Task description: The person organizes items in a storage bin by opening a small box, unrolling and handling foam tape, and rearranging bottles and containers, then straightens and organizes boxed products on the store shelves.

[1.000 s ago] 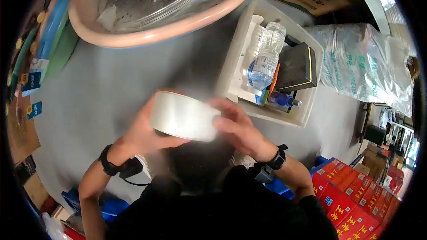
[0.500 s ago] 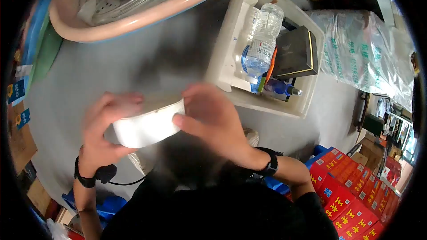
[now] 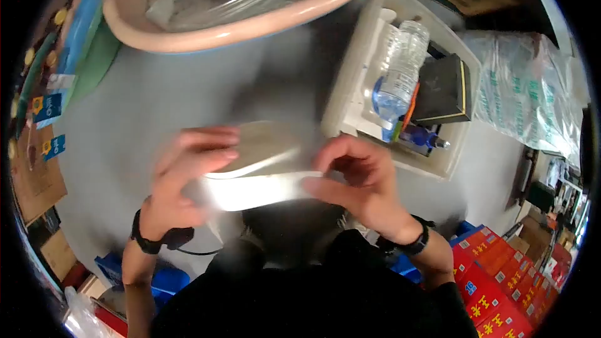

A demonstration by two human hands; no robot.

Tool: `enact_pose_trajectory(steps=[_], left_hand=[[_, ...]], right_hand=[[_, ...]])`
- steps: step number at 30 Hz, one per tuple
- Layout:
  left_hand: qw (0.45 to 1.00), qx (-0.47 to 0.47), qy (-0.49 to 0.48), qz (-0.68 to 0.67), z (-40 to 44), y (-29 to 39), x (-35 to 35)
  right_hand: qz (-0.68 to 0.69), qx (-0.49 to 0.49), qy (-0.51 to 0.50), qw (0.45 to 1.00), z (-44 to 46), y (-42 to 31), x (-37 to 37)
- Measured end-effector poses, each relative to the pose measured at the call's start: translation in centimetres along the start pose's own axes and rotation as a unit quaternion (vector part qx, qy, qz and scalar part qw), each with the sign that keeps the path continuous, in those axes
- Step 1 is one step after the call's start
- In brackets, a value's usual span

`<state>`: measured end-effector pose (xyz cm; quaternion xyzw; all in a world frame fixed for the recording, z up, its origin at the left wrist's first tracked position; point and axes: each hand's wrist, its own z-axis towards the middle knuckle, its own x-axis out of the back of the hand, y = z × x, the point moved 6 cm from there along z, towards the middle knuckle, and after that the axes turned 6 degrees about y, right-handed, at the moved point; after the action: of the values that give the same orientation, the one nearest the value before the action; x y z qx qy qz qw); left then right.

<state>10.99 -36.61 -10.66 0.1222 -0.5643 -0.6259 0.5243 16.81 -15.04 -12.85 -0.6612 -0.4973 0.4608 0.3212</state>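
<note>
Between my two hands is a pale roll of wide tape (image 3: 266, 141), with a shiny white band across its near side. My left hand (image 3: 188, 172) grips the roll's left end, fingers over the top and thumb below. At the right end, my right hand (image 3: 366, 181) pinches the edge of the white band between thumb and fingers. Motion blur softens the roll and fingertips, so I cannot tell whether a strip has come loose. Both wrists wear black bands.
A pink-rimmed basin (image 3: 244, 34) holding a perforated metal colander stands at the top. A white bin (image 3: 350, 81) at the right holds a water bottle (image 3: 404, 75), a black box (image 3: 443, 91) and a spray bottle (image 3: 426, 138). Red cartons (image 3: 494, 269) are stacked lower right.
The roll has tilted, showing more of its upper side. Both hands and the roll appear further right, and the whole view has shifted the same way.
</note>
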Motion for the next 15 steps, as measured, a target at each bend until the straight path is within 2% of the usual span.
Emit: enact_pose_trajectory(steps=[1, 5, 9, 11, 13, 15], left_hand=[[0.999, -0.011, 0.016, -0.028, 0.0, 0.1, -0.3], [0.999, -0.010, 0.019, -0.040, -0.2, 0.4, -0.5], [0.998, -0.033, 0.029, -0.038, 0.2, 1.4, -0.6], [0.998, -0.036, 0.040, -0.038, 0.7, 2.5, 0.1], [0.990, -0.124, -0.018, 0.069, 0.5, 4.7, 0.3], [0.984, -0.165, 0.009, 0.073, 0.2, 5.9, 0.4]], right_hand=[[-0.025, 0.033, -0.012, 0.999, 0.1, -0.6, 0.2], [-0.057, 0.006, -0.021, 0.998, 0.3, -0.6, 0.6], [-0.001, -0.051, -0.020, 0.998, 0.2, 0.8, 0.2], [0.016, -0.032, -0.066, 0.997, -0.3, 2.1, -0.1], [0.063, 0.031, -0.076, 0.995, -0.5, 2.3, -0.5], [0.095, 0.012, -0.111, 0.989, -0.7, 3.2, -0.6]])
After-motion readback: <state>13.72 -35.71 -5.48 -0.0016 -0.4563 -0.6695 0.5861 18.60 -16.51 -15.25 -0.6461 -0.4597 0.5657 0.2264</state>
